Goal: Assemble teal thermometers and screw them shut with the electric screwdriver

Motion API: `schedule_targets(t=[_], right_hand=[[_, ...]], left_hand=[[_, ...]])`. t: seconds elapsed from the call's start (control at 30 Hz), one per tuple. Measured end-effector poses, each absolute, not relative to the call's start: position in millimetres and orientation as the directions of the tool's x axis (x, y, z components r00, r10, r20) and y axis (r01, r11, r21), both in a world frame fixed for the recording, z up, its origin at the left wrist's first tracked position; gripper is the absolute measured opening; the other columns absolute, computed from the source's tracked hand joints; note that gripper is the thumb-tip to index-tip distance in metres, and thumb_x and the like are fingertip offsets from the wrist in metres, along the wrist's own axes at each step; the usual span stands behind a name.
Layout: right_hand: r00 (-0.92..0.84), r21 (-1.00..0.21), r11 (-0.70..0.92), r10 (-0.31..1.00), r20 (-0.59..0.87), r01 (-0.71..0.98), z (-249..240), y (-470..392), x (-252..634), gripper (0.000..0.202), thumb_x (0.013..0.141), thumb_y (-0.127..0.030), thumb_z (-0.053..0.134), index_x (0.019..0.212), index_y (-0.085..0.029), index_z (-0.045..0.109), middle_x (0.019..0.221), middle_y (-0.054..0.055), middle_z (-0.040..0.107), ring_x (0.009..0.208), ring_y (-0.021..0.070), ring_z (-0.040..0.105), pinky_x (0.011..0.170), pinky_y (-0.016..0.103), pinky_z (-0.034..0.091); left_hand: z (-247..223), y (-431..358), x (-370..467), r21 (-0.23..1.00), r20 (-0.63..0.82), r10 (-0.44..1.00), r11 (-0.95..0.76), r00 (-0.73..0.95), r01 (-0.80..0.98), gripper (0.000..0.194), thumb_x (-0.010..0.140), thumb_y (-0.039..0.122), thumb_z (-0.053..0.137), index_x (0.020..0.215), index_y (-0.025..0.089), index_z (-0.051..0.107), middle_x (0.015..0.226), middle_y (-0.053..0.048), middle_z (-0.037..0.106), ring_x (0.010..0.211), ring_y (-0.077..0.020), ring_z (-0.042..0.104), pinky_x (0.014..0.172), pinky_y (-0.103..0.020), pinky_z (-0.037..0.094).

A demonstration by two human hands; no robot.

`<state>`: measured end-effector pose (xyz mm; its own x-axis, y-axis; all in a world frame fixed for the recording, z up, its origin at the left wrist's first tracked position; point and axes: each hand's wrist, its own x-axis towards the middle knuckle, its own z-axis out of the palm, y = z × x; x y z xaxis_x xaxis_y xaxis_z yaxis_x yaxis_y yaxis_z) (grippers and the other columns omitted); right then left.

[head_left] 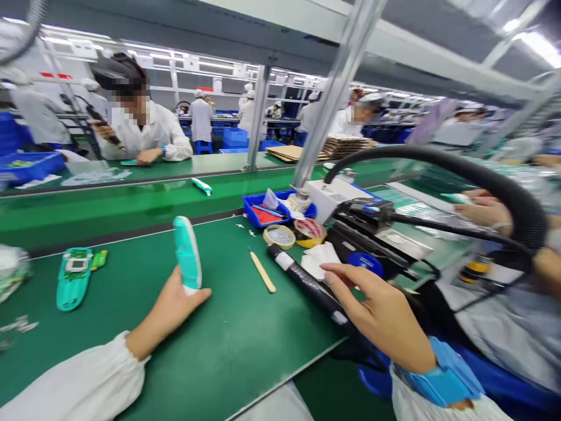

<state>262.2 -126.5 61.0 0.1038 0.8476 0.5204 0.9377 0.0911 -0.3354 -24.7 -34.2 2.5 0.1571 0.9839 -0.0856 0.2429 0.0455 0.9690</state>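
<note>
My left hand (175, 298) is closed around the lower end of a teal and white handheld device casing (188, 254), held upright above the green mat. My right hand (372, 304) hovers over a black wrapped tube (307, 286), its fingers stretched out and holding nothing that I can see. Its fingertips are close to a crumpled white tissue (319, 257); whether they touch it I cannot tell. On the left of the mat lies a teal casing half (72, 286) with a small display and a green circuit board (100, 259) beside it. A wooden-handled pointed tool (262, 272) lies between my hands.
A blue tray (250, 215), a tape roll (311, 229) and a round dish of small metal parts (279, 236) stand at the back. A thick black hose (438, 153) arches on the right. Another teal device (202, 186) lies on the green belt. Co-workers sit opposite and at right.
</note>
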Motion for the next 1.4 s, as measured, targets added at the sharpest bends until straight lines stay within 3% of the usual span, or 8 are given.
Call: schedule_targets(t=[0.17,0.33,0.47,0.6,0.8,0.93,1.1,1.4], right_hand=[[-0.208,-0.656,0.484,0.866,0.455,0.58,71.0,-52.2,156.5,0.044,0.084,-0.044,0.042,0.12,-0.019,0.044,0.104,0.008,0.059,0.088,0.0184,0.057,0.076,0.031,0.048],[-0.298,-0.779,0.515,0.853,0.428,0.357,60.6,-7.5,95.4,0.038,0.088,-0.048,0.027,0.097,-0.019,0.049,0.068,0.001,0.059,0.061,0.0141,0.056,0.059,0.027,0.046],[-0.268,-0.761,0.549,0.835,0.481,0.346,63.1,1.4,78.1,0.034,0.089,-0.047,0.027,0.097,-0.02,0.046,0.061,-0.002,0.056,0.052,0.0123,0.052,0.05,0.024,0.041],[-0.273,-0.738,0.564,0.826,0.494,0.371,71.6,7.5,66.6,0.03,0.088,-0.046,0.031,0.084,-0.021,0.048,0.062,-0.002,0.055,0.052,0.0116,0.051,0.05,0.023,0.04],[-0.161,-0.757,0.579,0.814,0.559,0.303,74.3,19.0,46.6,0.041,0.088,-0.05,0.027,0.08,-0.019,0.052,0.056,-0.001,0.053,0.048,0.0117,0.051,0.05,0.024,0.041],[-0.057,-0.789,0.555,0.826,0.561,0.264,75.6,24.7,32.2,0.045,0.086,-0.053,0.026,0.078,-0.018,0.054,0.056,0.0,0.055,0.046,0.0119,0.053,0.049,0.024,0.042],[0.034,-0.842,0.486,0.862,0.507,0.232,75.2,35.0,21.4,0.048,0.084,-0.057,0.027,0.074,-0.018,0.052,0.054,0.001,0.056,0.044,0.0129,0.054,0.046,0.025,0.043],[-0.124,-0.875,0.43,0.903,0.412,0.224,71.3,37.5,47.7,0.039,0.08,-0.059,0.039,0.078,-0.021,0.04,0.061,0.001,0.061,0.047,0.0154,0.058,0.046,0.028,0.048]], left_hand=[[7.5,-41.0,-20.1,0.98,0.03,0.92,-0.103,0.391,0.168,0.054,0.06,0.021,0.067,0.109,0.014,0.045,0.105,-0.008,0.055,0.096,-0.0199,0.048,0.087,-0.031,0.037],[9.7,-38.6,-19.3,0.99,-0.006,0.894,-0.057,0.447,0.127,0.042,0.059,0.016,0.065,0.099,0.013,0.05,0.087,-0.003,0.055,0.077,-0.0144,0.048,0.07,-0.026,0.038],[2.9,-27.2,-17.1,1.0,-0.017,0.904,0.013,0.426,0.014,0.021,0.052,0.005,0.059,0.066,0.015,0.047,0.055,0.007,0.039,0.051,-0.0061,0.032,0.047,-0.02,0.024],[-0.8,-18.3,-15.7,0.996,0.05,0.936,-0.022,0.35,-0.083,0.028,0.047,0.0,0.055,0.048,0.017,0.032,0.046,0.008,0.029,0.045,-0.0039,0.024,0.042,-0.021,0.014],[0.3,-10.4,-14.1,0.974,0.165,0.968,-0.129,0.188,-0.188,0.019,0.053,0.011,0.059,0.056,0.015,0.041,0.054,0.004,0.042,0.052,-0.0055,0.033,0.048,-0.02,0.025],[-3.7,-2.7,-13.6,0.923,0.274,0.961,-0.254,0.029,-0.29,0.029,0.055,0.024,0.07,0.072,0.014,0.049,0.07,-0.002,0.056,0.061,-0.0097,0.043,0.059,-0.022,0.038],[-9.9,6.7,-18.3,0.953,0.25,0.966,-0.257,-0.061,-0.16,0.029,0.059,0.03,0.069,0.073,0.015,0.048,0.07,-0.003,0.057,0.062,-0.0108,0.046,0.058,-0.022,0.039],[-9.8,5.9,-30.3,0.981,0.178,0.983,-0.181,0.041,0.07,0.022,0.051,0.007,0.064,0.064,0.015,0.048,0.054,0.006,0.043,0.052,-0.0076,0.036,0.051,-0.021,0.032]])
